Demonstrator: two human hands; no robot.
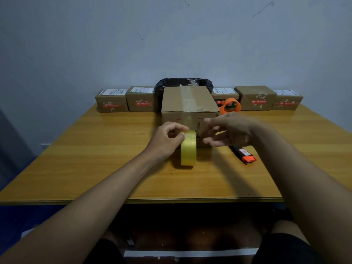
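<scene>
— While the yellow tape roll [188, 149] is being steadied on edge on the wooden table [95, 159], where is it being noted?
— Just in front of the cardboard box [188, 101], by its near face. Its top is being pinched by the left hand [165, 140].
— Right hand [228, 130]?
— Being held blurred, fingers spread, at the box front; nothing is being grasped. Utility knife [242, 154] being left beside it.

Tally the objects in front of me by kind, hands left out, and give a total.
Large cardboard box: 1
Small cardboard boxes: 5
Yellow tape roll: 1
Orange tape dispenser: 1
Utility knife: 1
Black-lined bin: 1
Total: 10
</scene>
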